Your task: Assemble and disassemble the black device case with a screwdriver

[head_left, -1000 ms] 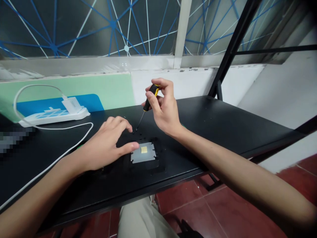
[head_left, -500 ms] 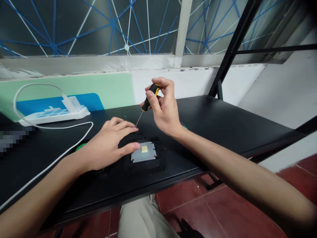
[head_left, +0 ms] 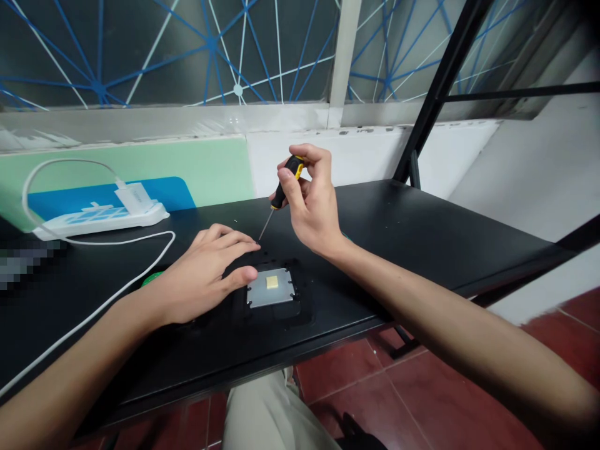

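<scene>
A screwdriver (head_left: 282, 187) with a black and yellow handle is in my right hand (head_left: 316, 203), its thin shaft slanting down and left. The tip meets the dark area beside the fingertips of my left hand (head_left: 209, 269); what it touches there is too small to tell. My left hand lies palm down with fingers stretched, its thumb near a grey metal plate (head_left: 262, 297). A small pale yellow square pad (head_left: 272, 282) sits on that plate, which rests in a black casing (head_left: 304, 312). Part of a green thing (head_left: 152, 277) shows from behind my left wrist.
A white power strip (head_left: 100, 219) with a plugged-in charger (head_left: 135, 198) stands at the back left of the black table (head_left: 398, 237). Its white cable (head_left: 117, 284) loops across the left side. Tiny dark bits (head_left: 266, 253) lie near the screwdriver tip.
My left thumb has drawn back slightly from the metal plate. The screwdriver and my right hand have shifted very little; the whole view has moved slightly.
</scene>
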{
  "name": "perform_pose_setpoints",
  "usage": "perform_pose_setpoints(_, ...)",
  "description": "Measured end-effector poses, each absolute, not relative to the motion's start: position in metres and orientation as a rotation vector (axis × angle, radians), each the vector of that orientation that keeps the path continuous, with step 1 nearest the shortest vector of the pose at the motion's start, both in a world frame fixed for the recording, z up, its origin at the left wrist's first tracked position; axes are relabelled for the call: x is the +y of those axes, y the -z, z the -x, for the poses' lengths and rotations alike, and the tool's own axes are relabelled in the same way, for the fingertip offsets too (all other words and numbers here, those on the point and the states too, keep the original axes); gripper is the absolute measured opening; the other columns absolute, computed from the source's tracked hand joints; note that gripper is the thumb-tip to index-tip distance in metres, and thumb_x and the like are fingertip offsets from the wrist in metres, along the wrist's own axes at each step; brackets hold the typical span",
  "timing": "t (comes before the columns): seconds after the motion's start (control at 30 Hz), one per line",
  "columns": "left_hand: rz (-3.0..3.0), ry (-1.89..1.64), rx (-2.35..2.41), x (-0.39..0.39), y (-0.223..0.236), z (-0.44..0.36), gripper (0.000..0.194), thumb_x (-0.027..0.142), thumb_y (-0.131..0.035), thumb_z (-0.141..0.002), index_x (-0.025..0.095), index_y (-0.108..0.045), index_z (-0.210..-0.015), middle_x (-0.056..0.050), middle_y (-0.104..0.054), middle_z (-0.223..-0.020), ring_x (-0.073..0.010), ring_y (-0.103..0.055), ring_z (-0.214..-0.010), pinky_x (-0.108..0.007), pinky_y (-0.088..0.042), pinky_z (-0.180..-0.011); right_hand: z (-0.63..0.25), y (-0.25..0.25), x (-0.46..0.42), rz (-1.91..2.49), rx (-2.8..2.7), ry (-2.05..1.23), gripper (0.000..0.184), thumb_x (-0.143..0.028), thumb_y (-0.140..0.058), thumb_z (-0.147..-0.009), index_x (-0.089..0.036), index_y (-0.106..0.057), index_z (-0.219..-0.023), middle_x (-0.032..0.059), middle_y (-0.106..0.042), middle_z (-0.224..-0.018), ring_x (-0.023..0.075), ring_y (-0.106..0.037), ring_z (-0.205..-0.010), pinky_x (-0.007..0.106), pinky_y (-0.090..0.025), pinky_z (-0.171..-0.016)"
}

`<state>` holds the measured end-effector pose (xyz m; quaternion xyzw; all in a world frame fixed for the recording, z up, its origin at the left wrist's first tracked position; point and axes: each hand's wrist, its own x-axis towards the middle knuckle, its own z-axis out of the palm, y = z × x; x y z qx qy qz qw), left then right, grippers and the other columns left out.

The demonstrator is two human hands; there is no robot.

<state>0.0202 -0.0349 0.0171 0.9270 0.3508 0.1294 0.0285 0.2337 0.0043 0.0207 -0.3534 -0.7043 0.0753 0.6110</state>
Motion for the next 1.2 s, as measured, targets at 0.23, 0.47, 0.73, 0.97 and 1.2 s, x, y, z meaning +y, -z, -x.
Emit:
perform_pose_setpoints(0.23,-2.853,-0.419,1.072,-0.033,-0.017,-0.019,0.069,0.071,-0.019,-0.097,0.026,-0.057,-0.132,-0.006,-0.057,-0.133,-0.032,-0.039,-0.123,-0.053,-0.03,-0.104,-0.239,-0.023,0.008,0.891,-1.598,-0.017,0.041,-0.044,-0.03,-0.102,-0.026,-0.035,-0.138,0.0075,-0.053,-0.134,0.0188,-0.061,-0.117,0.038,-0.055,-0.093)
perform_pose_setpoints(0.47,-2.859,-0.375,1.115,-0.037,-0.019,-0.022,0.055,0.064,-0.034,-0.097,0.027,-0.059,-0.129,-0.004,-0.058,-0.132,-0.031,-0.043,-0.122,-0.049,-0.033,-0.104,-0.249,-0.028,0.011,1.099,-1.743,0.073,0.037,-0.036,-0.038,-0.1,-0.023,-0.053,-0.131,0.0066,-0.062,-0.127,0.0203,-0.061,-0.112,0.037,-0.05,-0.096)
perform_pose_setpoints(0.73,-2.886,-0.299,1.142,-0.05,-0.025,-0.028,0.062,0.07,-0.06,-0.081,0.029,-0.059,-0.127,-0.004,-0.058,-0.13,-0.0311,-0.048,-0.119,-0.046,-0.039,-0.1,-0.252,-0.012,0.022,1.641,-2.111,0.015,0.037,-0.042,-0.045,-0.092,-0.019,-0.06,-0.117,0.0142,-0.071,-0.107,0.0302,-0.066,-0.091,0.04,-0.048,-0.072)
perform_pose_setpoints(0.97,-2.799,-0.301,1.077,-0.053,-0.025,-0.028,0.066,0.069,-0.068,-0.075,0.029,-0.057,-0.126,-0.005,-0.057,-0.13,-0.0319,-0.047,-0.12,-0.047,-0.042,-0.1,-0.254,-0.008,0.023,1.705,-2.18,0.003,0.037,-0.038,-0.048,-0.088,-0.016,-0.061,-0.114,0.0181,-0.063,-0.113,0.0308,-0.065,-0.094,0.042,-0.047,-0.075)
perform_pose_setpoints(1.2,-2.777,-0.245,1.06,-0.057,-0.028,-0.031,0.048,0.064,-0.065,-0.08,0.029,-0.059,-0.111,-0.005,-0.054,-0.128,-0.0312,-0.045,-0.12,-0.047,-0.042,-0.098,-0.252,-0.007,0.021,1.766,-2.226,-0.031,0.038,-0.037,-0.05,-0.086,-0.014,-0.061,-0.115,0.019,-0.06,-0.114,0.0315,-0.065,-0.094,0.044,-0.048,-0.077)
